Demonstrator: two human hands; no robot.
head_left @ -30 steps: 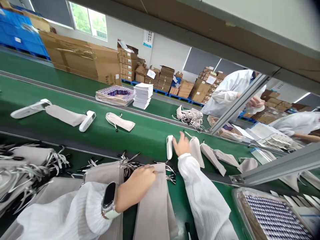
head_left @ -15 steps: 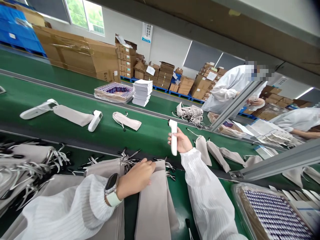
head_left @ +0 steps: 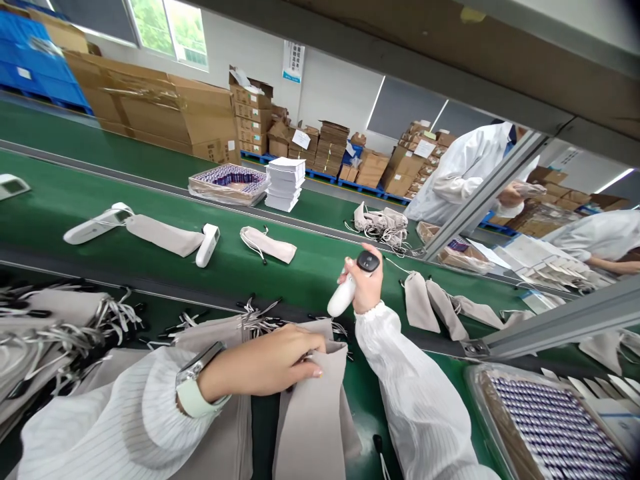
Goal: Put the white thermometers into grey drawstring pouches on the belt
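My right hand (head_left: 371, 287) is wrapped round a white handheld thermometer (head_left: 342, 299), its black end tilted up and its handle pointing down to the left. In front of me my left hand (head_left: 273, 360) pinches the upper edge of a beige drawstring pouch (head_left: 320, 407), with some fingertips hidden at its mouth. That pouch lies on top of others, its mouth slightly lifted. To the left is another stack of flat pouches (head_left: 227, 413), with white cords and black toggles at their ends. Further off, a white thermometer (head_left: 207, 247) touches a filled-looking pouch (head_left: 165, 235).
A green conveyor belt (head_left: 240, 287) crosses ahead. On the right stands a tray of batteries (head_left: 550, 427); another battery tray (head_left: 227, 183) sits beside stacked white booklets (head_left: 285, 183). A metal post (head_left: 545, 320) slants in at right. Two people in white work across the line.
My left hand has taken hold of the pouch's edge and lifted it. My right hand has tipped the thermometer, turning its black end towards me. Items on the belt have shifted right.
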